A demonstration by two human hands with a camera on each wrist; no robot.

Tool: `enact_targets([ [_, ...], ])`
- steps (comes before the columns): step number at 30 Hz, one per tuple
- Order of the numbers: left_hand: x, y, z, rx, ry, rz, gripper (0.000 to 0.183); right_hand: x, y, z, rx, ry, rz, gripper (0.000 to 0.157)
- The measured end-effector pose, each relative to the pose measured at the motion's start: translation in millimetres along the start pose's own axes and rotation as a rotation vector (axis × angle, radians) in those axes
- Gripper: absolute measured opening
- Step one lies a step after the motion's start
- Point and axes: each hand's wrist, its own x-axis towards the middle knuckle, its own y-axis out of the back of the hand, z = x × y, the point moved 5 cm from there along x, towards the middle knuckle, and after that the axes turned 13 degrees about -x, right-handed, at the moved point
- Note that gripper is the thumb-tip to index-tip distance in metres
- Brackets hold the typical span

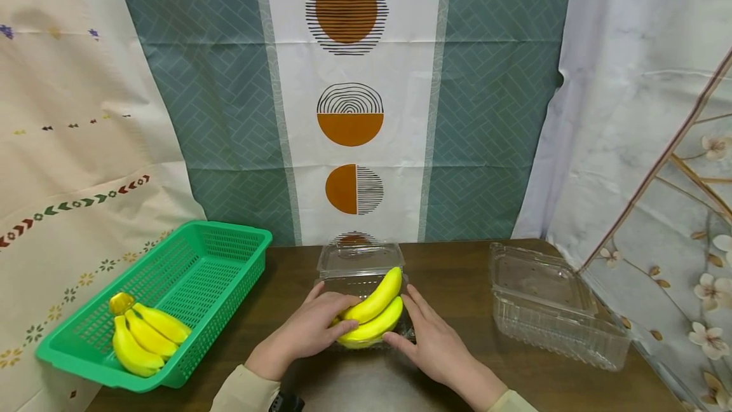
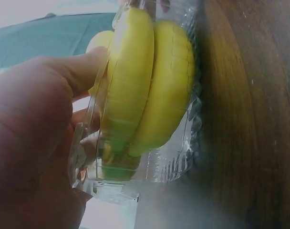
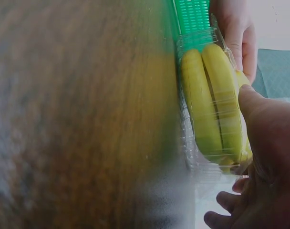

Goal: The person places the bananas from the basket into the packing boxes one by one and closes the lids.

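A bunch of yellow bananas [image 1: 368, 329] lies in a clear plastic clamshell box [image 1: 340, 286] at the front middle of the table. The box's lid [image 1: 361, 260] stands raised at the back. My left hand [image 1: 317, 323] holds the bunch at its left end, thumb in front and fingers reaching over the top. On the other side, my right hand [image 1: 431, 339] rests along the box with fingers extended, its thumb at the front of the bananas. Through the clear wall, the left wrist view shows two bananas [image 2: 130, 76] side by side; the stem end is partly hidden.
To the left stands a green plastic basket [image 1: 220, 278] with another banana bunch [image 1: 145, 339] at its near end. Another clear clamshell box [image 1: 557, 323] sits on the right of the brown table [image 1: 457, 272]. Patterned cloths [image 1: 492, 113] hang behind and on both sides.
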Motion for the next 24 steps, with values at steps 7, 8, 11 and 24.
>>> enact_targets([
  [7, -0.5, 2.2, -1.7, 0.007, 0.022, -0.018, 0.040, 0.9, -1.0, 0.5, 0.004, -0.005, -0.009, 0.104],
  [8, -0.4, 2.5, -2.0, 0.006, 0.021, -0.018, 0.039, 1.0, -1.1, 0.6, 0.004, -0.004, -0.010, 0.104],
  [11, -0.4, 3.4, -2.6, 0.004, 0.031, -0.010, 0.040, 1.3, -1.3, 0.9, 0.002, -0.001, -0.009, 0.103],
  [24, 1.3, 0.6, -1.6, 0.012, 0.042, 0.026, 0.045, 0.8, -0.4, 0.9, -0.008, 0.015, -0.007, 0.097],
])
